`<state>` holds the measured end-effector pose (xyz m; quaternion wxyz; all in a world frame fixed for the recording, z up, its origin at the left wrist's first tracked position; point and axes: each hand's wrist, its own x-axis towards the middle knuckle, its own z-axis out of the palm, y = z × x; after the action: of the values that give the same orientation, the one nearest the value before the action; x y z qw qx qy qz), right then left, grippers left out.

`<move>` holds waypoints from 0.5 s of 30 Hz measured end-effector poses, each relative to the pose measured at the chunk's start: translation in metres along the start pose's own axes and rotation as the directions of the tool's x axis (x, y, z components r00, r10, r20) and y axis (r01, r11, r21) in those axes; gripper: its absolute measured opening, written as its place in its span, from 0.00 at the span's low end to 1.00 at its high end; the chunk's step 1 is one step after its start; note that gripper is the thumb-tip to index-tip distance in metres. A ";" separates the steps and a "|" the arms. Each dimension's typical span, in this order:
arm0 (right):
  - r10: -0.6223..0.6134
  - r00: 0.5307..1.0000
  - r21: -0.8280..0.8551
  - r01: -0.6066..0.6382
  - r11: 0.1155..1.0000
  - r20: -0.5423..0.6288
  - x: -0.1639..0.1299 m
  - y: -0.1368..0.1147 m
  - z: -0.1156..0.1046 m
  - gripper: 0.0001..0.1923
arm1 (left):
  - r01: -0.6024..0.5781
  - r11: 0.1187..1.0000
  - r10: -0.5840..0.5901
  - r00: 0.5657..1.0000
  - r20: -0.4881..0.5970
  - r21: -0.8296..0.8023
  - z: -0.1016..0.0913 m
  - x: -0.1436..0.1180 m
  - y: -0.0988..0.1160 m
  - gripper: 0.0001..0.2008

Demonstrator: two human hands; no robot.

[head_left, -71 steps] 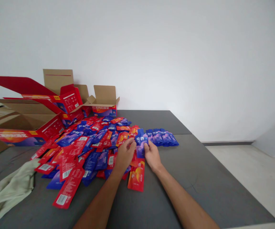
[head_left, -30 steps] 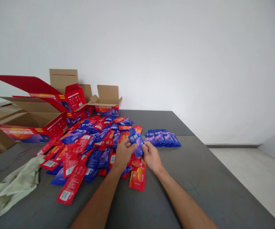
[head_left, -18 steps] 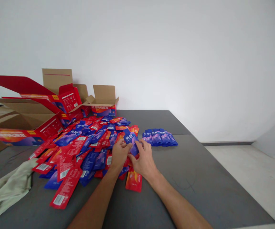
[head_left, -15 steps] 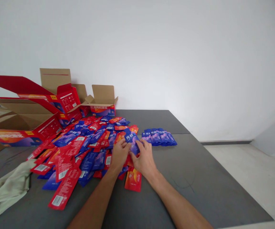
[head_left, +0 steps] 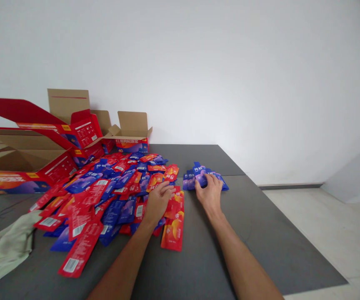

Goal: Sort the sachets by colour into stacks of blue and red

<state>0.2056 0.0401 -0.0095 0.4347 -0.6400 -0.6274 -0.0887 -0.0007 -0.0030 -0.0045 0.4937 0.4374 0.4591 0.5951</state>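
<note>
My right hand (head_left: 210, 193) grips a blue sachet (head_left: 199, 171) between thumb and fingers, over the row of blue sachets (head_left: 188, 180) lying overlapped on the table. The sachet's printed front faces up, and its lower part is hidden by the hand. At the right edge of the mixed pile of red and blue sachets (head_left: 117, 216), my left hand (head_left: 158, 203) hovers with bent fingers apart, and nothing shows in it. Just right of that hand, red sachets (head_left: 173, 233) lie lengthwise; I cannot tell whether the fingertips touch them.
Open red cardboard boxes (head_left: 55, 168) with brown insides stand at the back left. A smaller open box (head_left: 132, 146) is behind the pile. Pale green cloth (head_left: 9, 246) lies at the left. The dark table (head_left: 261, 246) ends at the right above a light floor.
My right hand has carried the blue sachet rightward from the pile to the row. My left hand has let go of it and stays by the pile, uncovering red sachets.
</note>
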 end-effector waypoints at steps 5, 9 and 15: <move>0.133 0.991 -0.081 -0.135 0.987 -0.031 0.010 0.026 0.007 0.25 | -0.040 0.991 0.039 0.999 0.013 0.124 -0.002 -0.002 0.004 0.17; 0.160 0.987 -0.102 -0.161 0.982 -0.025 0.009 0.029 0.013 0.25 | -0.081 0.973 0.080 0.997 0.011 0.216 -0.001 -0.004 0.009 0.14; 0.195 0.981 -0.149 -0.195 0.970 -0.013 0.005 0.028 0.014 0.25 | -0.106 0.966 0.106 0.994 0.011 0.238 -0.001 -0.005 0.010 0.12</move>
<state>0.2249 0.0581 -0.0271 0.3917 -0.7292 -0.5535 -0.0919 -0.0026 -0.0092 0.0047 0.4047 0.5168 0.5035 0.5618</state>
